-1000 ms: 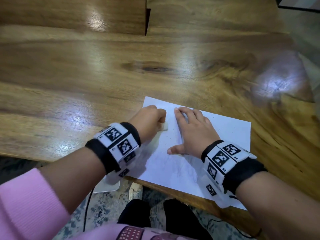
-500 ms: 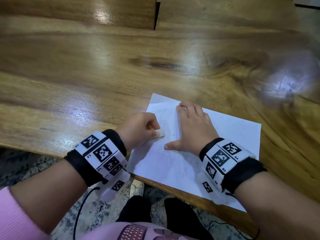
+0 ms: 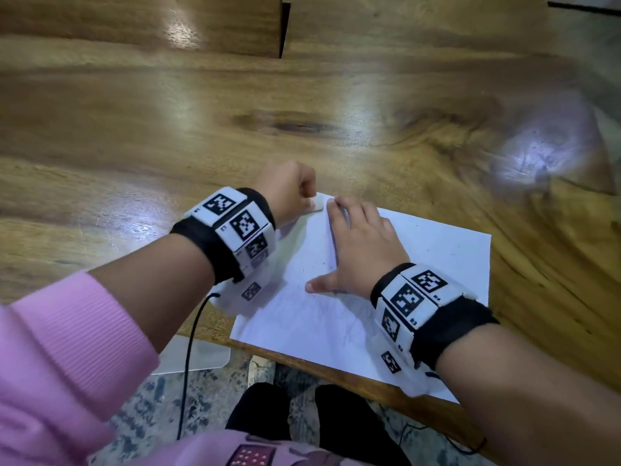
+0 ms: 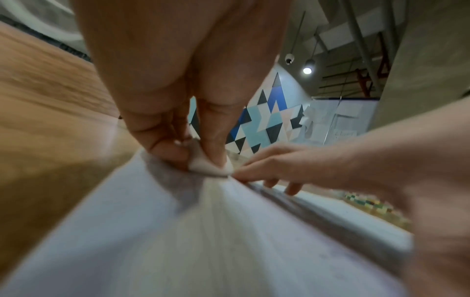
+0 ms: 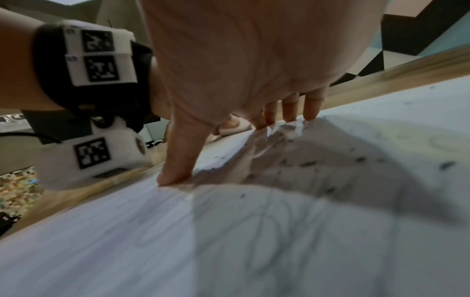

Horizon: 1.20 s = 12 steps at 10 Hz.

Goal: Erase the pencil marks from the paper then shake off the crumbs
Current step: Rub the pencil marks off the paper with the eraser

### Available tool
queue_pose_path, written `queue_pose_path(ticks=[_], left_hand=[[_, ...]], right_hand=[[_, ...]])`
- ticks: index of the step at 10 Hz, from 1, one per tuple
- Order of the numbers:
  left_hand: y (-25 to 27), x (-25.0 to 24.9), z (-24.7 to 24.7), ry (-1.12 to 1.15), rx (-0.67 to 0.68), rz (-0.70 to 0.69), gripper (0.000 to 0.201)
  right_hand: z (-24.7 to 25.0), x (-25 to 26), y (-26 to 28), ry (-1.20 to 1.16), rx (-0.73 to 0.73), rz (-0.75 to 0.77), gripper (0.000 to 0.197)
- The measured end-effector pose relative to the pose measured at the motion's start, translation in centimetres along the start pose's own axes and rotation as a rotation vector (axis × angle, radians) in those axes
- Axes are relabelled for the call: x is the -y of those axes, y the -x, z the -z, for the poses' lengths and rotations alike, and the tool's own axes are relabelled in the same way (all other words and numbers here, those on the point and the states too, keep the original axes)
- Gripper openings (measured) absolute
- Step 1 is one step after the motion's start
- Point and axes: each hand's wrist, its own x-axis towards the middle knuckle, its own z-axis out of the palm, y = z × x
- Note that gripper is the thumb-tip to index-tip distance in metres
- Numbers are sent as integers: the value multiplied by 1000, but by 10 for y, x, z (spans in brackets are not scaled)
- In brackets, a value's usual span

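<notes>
A white sheet of paper lies on the wooden table, its near edge hanging over the table's front edge. Faint pencil lines and dark eraser crumbs show on it. My left hand pinches a small white eraser between thumb and fingers at the paper's far left corner. My right hand lies flat on the paper beside it, fingers straight, thumb spread, holding the sheet down.
The table's front edge runs under the paper. Below it are a patterned floor, a white flat object and a black cable. A gap between table boards shows at the back.
My left hand with the eraser has moved away from me, from the paper's left middle up to its far left corner. The right hand has stayed pressed flat on the sheet.
</notes>
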Motion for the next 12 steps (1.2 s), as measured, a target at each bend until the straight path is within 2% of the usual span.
queue_pose_path(ticks=[1, 3, 4, 6, 8, 9, 10, 11, 12], left_hand=[[6, 8, 0, 1, 40, 9, 4], [-10, 1, -3, 83, -62, 52, 3], [-1, 12, -4, 121, 4, 52, 12], [-4, 9, -5, 137, -75, 102, 2], [3, 11, 7, 14, 113, 10, 11], [-5, 1, 5, 40, -28, 18, 8], [-3, 3, 2, 18, -1, 2, 12], [11, 14, 5, 9, 200, -15, 27], [11, 13, 3, 23, 161, 1, 15]], right_hand=[[-1, 0, 0, -6, -7, 3, 123], [-1, -1, -1, 26, 4, 7, 125], [-2, -1, -2, 26, 9, 8, 125], [-2, -1, -4, 50, 10, 12, 126], [-1, -1, -4, 46, 26, 5, 126], [-1, 0, -3, 50, 26, 2, 127], [-1, -1, -3, 40, 23, 0, 127], [-1, -2, -4, 16, 23, -4, 127], [-2, -1, -4, 17, 24, -3, 127]])
